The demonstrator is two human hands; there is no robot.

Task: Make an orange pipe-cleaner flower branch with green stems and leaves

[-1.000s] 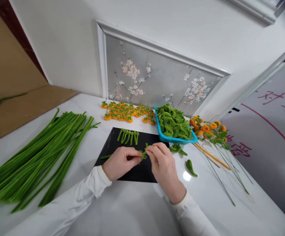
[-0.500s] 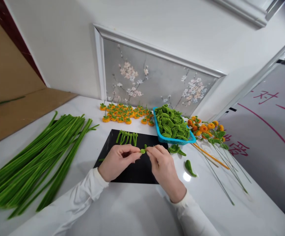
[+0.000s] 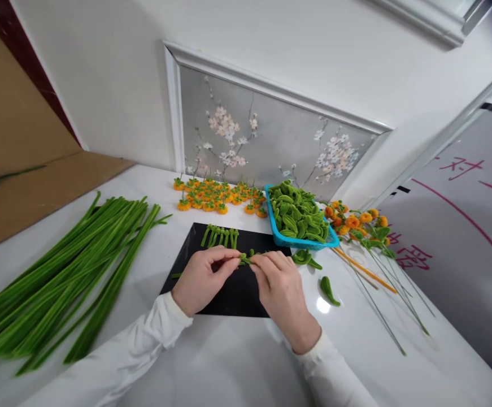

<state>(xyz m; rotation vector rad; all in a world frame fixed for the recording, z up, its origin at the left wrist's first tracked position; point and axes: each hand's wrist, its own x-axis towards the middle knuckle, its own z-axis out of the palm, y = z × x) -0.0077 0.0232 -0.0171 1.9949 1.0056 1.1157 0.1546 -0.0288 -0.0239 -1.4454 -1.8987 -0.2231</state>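
My left hand (image 3: 203, 277) and my right hand (image 3: 279, 285) meet over a black mat (image 3: 233, 291) on the white table. Both pinch one short green pipe cleaner piece (image 3: 246, 258), bent into a small loop between the fingertips. Its other end trails out left of my left hand. A row of several short folded green pieces (image 3: 219, 236) lies at the mat's far edge. Just right of my right hand lie finished green leaf shapes (image 3: 305, 258) and one more leaf (image 3: 327, 289).
A big bundle of long green pipe cleaners (image 3: 68, 271) lies left. A blue basket (image 3: 303, 242) heaped with green leaves stands behind the mat. Small orange flowers (image 3: 216, 195) line the wall. Orange flowers on wire stems (image 3: 364, 226) spread to the right.
The fingers have worked the green piece between them; its bent end now sits flatter and tighter at the fingertips. Both hands stay in the same place over the mat.
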